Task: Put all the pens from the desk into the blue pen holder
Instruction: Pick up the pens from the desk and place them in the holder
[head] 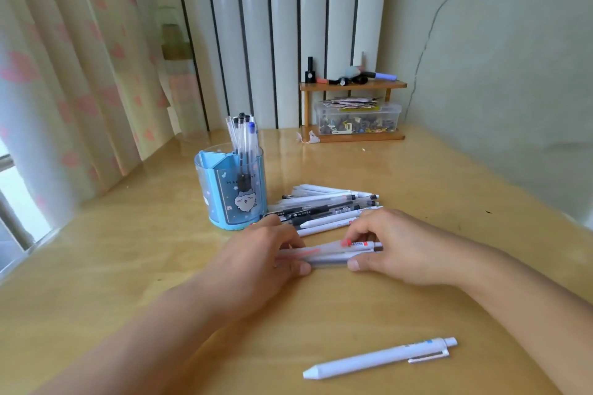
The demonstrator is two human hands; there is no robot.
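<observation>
Both hands hold a small bundle of pens [330,254] flat on the desk [128,266]: the left hand [266,253] and right hand [398,247] pinch its ends with curled fingers. It seems three or four pens; blur hides the count. A loose grip can let one roll away. The blue pen holder [229,189] stands just behind, and a lone white pen [380,358] lies nearer the person, easy to forget.
</observation>
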